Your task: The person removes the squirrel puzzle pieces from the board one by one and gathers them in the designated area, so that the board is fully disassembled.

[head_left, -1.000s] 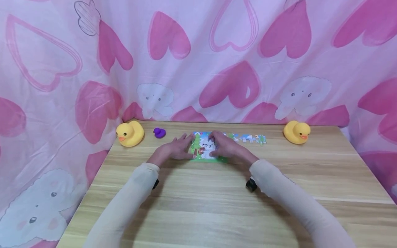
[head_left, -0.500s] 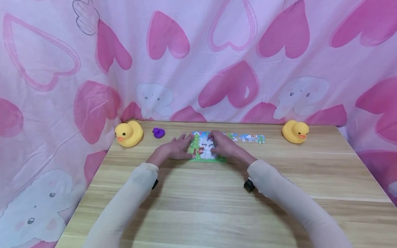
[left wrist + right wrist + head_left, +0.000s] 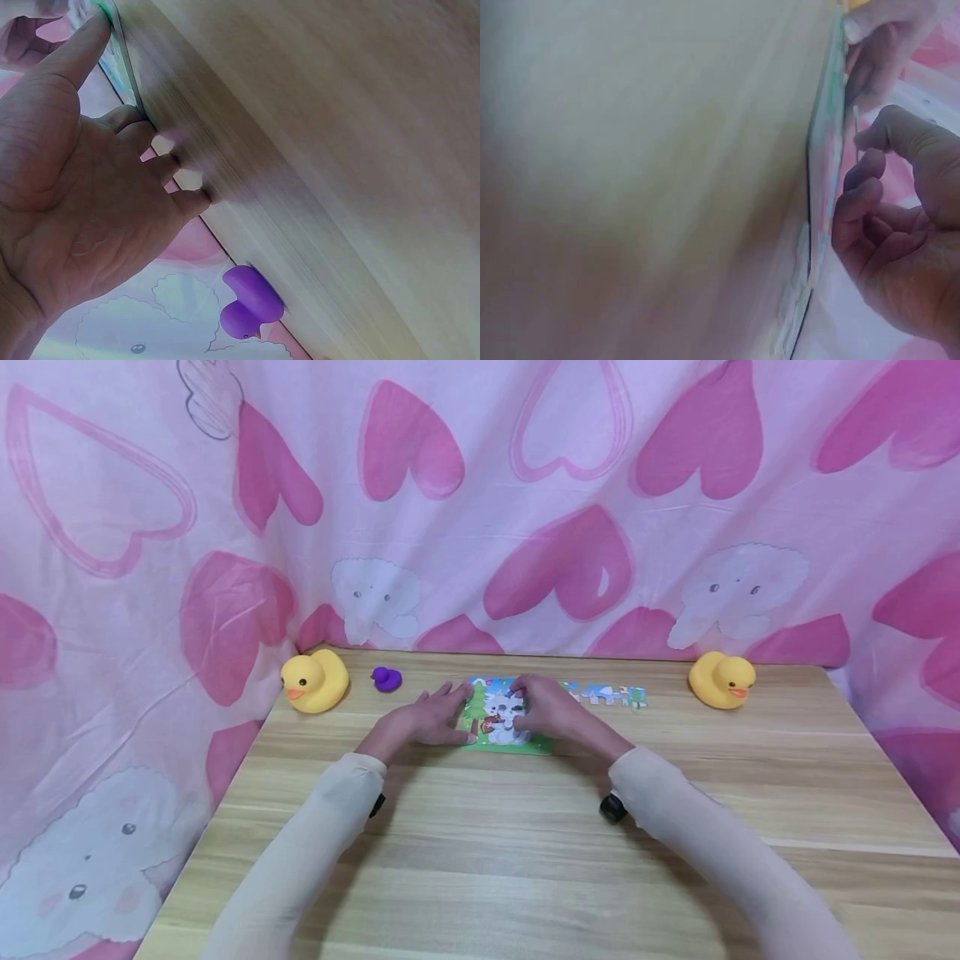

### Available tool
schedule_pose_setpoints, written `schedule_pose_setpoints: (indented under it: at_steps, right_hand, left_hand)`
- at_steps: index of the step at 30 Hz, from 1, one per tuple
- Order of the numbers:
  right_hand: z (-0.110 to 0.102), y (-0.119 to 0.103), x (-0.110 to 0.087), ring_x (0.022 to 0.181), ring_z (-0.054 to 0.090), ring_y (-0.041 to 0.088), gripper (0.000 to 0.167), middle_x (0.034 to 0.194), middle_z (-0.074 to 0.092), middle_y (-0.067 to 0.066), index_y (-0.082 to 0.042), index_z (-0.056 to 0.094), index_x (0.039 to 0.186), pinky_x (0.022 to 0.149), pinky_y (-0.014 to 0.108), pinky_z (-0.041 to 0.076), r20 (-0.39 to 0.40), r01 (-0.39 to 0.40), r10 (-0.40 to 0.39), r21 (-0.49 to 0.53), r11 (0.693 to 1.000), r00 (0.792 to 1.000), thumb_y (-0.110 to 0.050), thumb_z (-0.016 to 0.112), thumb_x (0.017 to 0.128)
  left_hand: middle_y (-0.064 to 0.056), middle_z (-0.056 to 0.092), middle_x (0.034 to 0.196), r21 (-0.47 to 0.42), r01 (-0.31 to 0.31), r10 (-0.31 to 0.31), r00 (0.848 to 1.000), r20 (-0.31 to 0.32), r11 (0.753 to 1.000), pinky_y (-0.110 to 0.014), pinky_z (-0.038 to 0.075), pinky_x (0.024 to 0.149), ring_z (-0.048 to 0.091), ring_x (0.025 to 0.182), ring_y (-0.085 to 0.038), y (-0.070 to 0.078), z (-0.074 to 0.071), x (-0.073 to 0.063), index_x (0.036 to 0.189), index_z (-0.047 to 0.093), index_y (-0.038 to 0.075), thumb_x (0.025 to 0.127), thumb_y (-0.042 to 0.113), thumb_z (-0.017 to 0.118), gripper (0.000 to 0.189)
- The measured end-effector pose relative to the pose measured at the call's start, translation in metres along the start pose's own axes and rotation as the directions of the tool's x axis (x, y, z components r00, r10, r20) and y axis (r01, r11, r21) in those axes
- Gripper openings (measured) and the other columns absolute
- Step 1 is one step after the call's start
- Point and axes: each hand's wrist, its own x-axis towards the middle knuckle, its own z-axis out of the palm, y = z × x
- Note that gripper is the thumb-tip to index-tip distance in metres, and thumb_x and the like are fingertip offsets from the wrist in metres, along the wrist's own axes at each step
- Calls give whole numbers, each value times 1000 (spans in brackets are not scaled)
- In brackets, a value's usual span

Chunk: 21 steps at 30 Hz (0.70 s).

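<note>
A colourful picture puzzle (image 3: 477,697) with a green tree and a grey animal lies on the wooden table. My left hand (image 3: 429,718) rests at its left edge with fingers spread; in the left wrist view the thumb (image 3: 84,46) presses the puzzle's rim. Over the puzzle's right part, my right hand (image 3: 553,708) pinches a thin puzzle piece (image 3: 856,120) between thumb and fingers. The right wrist view catches that piece edge-on, just above the board. Its printed face is mostly hidden by the hand.
Several loose puzzle pieces (image 3: 611,695) lie in a row right of the puzzle. A small purple duck (image 3: 387,679) sits to the left, with yellow ducks (image 3: 317,682) (image 3: 722,680) farther out on either side. A pink heart-print curtain (image 3: 450,552) hangs behind the table (image 3: 480,860).
My right thumb has shifted up toward its fingertips, and the right hand sits slightly farther right over the puzzle. The left hand holds its place.
</note>
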Motion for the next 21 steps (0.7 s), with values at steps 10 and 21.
schedule_pose_setpoints:
  at_steps: [10, 21]
  right_hand:
    - [-41, 39, -35, 72, 61, 19, 64, 132, 65, 8, -7, 57, 144, 58, 28, 56, 9, 72, -75, 177, 982, 997, -11, 80, 85]
    - [-74, 93, -80, 91, 55, 25, 53, 106, 63, 11, -17, 60, 137, 75, 33, 51, 5, -51, 51, 61, 997, 999, -12, 78, 87]
  left_hand:
    - [-7, 6, 181, 21, -2, 2, 1000, -7, 1000, -59, 1, 136, -4, 168, -33, 1, -2, -2, 172, 2, 14, 102, 49, 66, 100]
    - [-6, 5, 181, 19, -4, 4, 1000, -16, 1000, -58, 2, 137, -4, 168, -32, 0, 0, -2, 172, 3, 16, 102, 51, 65, 100]
